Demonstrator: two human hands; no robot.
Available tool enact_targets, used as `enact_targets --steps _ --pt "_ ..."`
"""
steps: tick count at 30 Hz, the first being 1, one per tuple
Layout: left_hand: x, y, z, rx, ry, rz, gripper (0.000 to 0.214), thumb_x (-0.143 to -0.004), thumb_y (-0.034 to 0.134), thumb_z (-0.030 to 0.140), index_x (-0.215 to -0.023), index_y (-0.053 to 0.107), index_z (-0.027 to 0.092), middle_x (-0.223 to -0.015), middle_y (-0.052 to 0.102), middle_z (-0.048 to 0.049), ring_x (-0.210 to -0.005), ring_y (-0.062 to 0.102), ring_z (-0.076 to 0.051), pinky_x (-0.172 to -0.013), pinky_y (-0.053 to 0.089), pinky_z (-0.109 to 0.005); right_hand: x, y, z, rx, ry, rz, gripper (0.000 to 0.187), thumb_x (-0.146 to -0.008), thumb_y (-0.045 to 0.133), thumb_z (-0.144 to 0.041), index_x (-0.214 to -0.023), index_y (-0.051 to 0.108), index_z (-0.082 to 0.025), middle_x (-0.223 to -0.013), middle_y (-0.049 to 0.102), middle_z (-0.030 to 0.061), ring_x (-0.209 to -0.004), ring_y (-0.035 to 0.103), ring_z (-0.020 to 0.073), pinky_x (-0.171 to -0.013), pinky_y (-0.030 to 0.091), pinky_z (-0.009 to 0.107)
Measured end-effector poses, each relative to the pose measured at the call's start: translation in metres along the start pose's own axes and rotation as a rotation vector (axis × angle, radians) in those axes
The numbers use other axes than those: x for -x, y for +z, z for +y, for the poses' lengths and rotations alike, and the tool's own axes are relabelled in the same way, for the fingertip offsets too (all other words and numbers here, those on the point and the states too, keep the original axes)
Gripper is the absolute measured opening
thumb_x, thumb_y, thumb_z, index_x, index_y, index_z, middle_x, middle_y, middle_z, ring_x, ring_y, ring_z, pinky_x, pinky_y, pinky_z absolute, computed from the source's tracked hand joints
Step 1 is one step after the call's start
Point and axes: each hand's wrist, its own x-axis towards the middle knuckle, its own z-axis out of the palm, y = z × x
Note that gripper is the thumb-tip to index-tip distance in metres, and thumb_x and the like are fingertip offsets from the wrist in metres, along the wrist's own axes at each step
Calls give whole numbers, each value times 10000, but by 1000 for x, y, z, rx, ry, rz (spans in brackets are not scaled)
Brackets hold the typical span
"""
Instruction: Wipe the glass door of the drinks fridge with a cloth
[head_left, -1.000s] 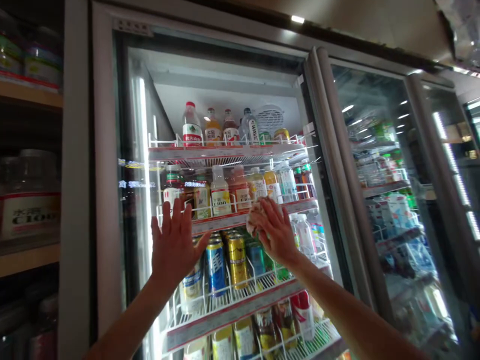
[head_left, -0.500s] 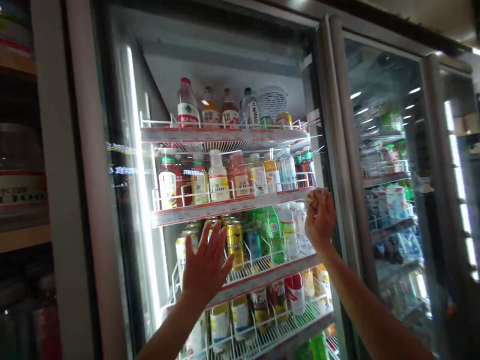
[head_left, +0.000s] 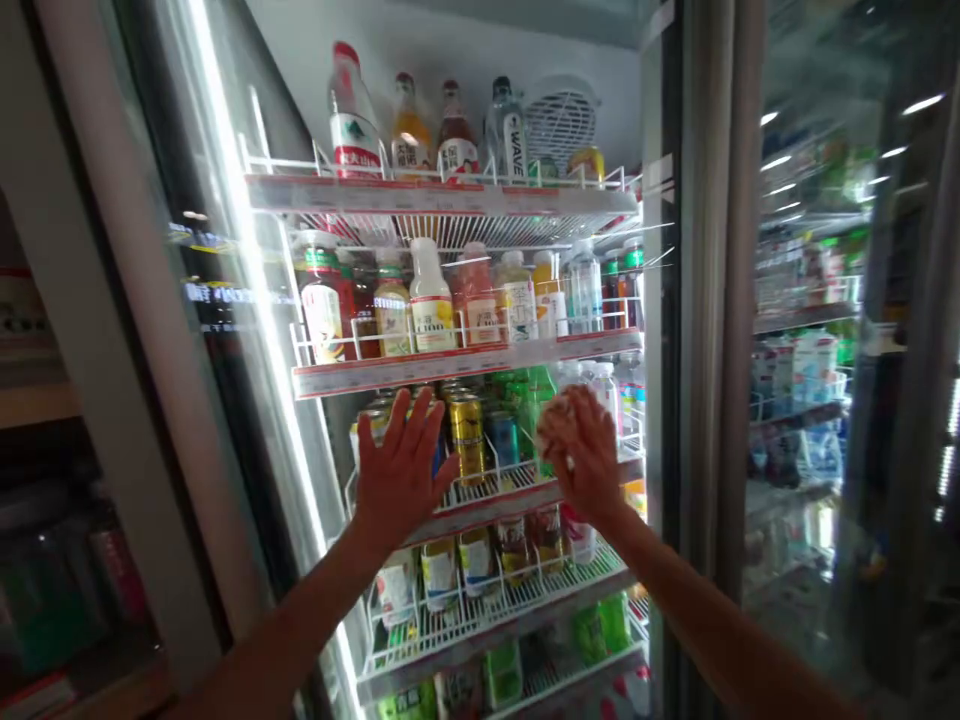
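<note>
My left hand (head_left: pixel 401 478) is spread with its palm toward the glass door (head_left: pixel 180 215) of a drinks fridge; whether it touches the pane I cannot tell. Between the fingers of my right hand (head_left: pixel 589 460) is a crumpled, pale patterned cloth (head_left: pixel 562 425), held up at the glass. Behind the left hand stand gold cans (head_left: pixel 467 440) on a wire shelf (head_left: pixel 517 503). Green bottles (head_left: pixel 534 395) on the same shelf are partly covered by the cloth and the right hand.
Shelves above hold a red-capped bottle (head_left: pixel 352 115) and a white bottle (head_left: pixel 431 295) among others. A bright light strip (head_left: pixel 255 250) runs down the left side. At right are a metal door frame (head_left: pixel 712 300) and a second glass-fronted fridge (head_left: pixel 802 390).
My right hand has moved left with the cloth, from the door's right edge toward the middle. My left hand stays spread. The view has come closer to the fridge.
</note>
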Motion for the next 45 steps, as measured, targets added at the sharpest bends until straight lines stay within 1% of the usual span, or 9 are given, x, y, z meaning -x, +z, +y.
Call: enact_targets --steps 2,6,11,16,22,29,34,40,45 --pt "0 -1 -1 -7 5 -6 717 -863 484 425 -1448 145 186 -1432 360 -122 -1398 158 -231 -1133 18 -510 1 -4 5 9 -61 -21 399 -847 476 -202 -1236 499 -290 -1448 368 61 -1349 320 258 -1077 250 511" --pt "1 -2 -3 -41 11 -39 728 -866 473 443 -1450 123 185 -1439 350 -128 -1400 141 -234 -1130 20 -514 6 -6 23 88 274 240 409 -851 455 -200 -1258 493 -203 -1420 395 148 -1323 362 287 -1012 321 510" --pt "0 -4 -1 -58 7 -40 717 -876 444 448 -1454 95 208 -1454 329 -116 -1400 145 -233 -1132 33 -511 21 -7 17 -59 -93 -31 398 -839 504 -205 -1222 514 -313 -1480 323 29 -1354 314 255 -1093 214 515" --pt "-1 2 22 -54 -164 -7 679 -890 421 389 -1456 94 204 -1479 278 -112 -1405 124 -241 -1134 26 -509 7 -11 51 8 261 263 447 -842 458 -192 -1288 480 -210 -1443 356 148 -1326 346 306 -1009 317 543" --pt "-1 13 39 -99 -236 81 681 -884 441 335 -1455 108 173 -1494 233 -119 -1409 105 -240 -1140 21 -494 26 -7 39 -59 -4 63 370 -851 466 -167 -1202 531 -264 -1489 298 69 -1369 279 280 -1070 254 513" --pt "1 12 38 -98 -242 95 667 -882 452 326 -1452 134 189 -1490 254 -102 -1406 133 -222 -1146 52 -472 -14 -9 71 38 115 211 426 -854 467 -201 -1276 470 -261 -1445 370 117 -1347 319 303 -1038 278 568" --pt "5 12 42 -76 -258 103 656 -882 451 313 -1450 146 195 -1503 215 -85 -1406 136 -224 -1148 53 -468 49 -13 63 22 -89 21 404 -843 470 -173 -1236 489 -265 -1493 280 93 -1366 277 305 -1037 297 532" --pt "8 11 43 -36 -254 101 654 -886 439 355 -1449 144 203 -1504 209 -74 -1407 127 -218 -1149 46 -462 -14 -10 58 85 155 169 407 -850 450 -217 -1256 483 -234 -1441 371 120 -1350 311 296 -1045 267 559" --pt "12 10 42 -53 -236 74 671 -878 454 325 -1452 127 201 -1504 201 -78 -1404 128 -229 -1149 61 -461 2 -5 10 -79 -107 5 406 -847 466 -184 -1240 496 -281 -1486 310 53 -1388 240 249 -1109 212 485"
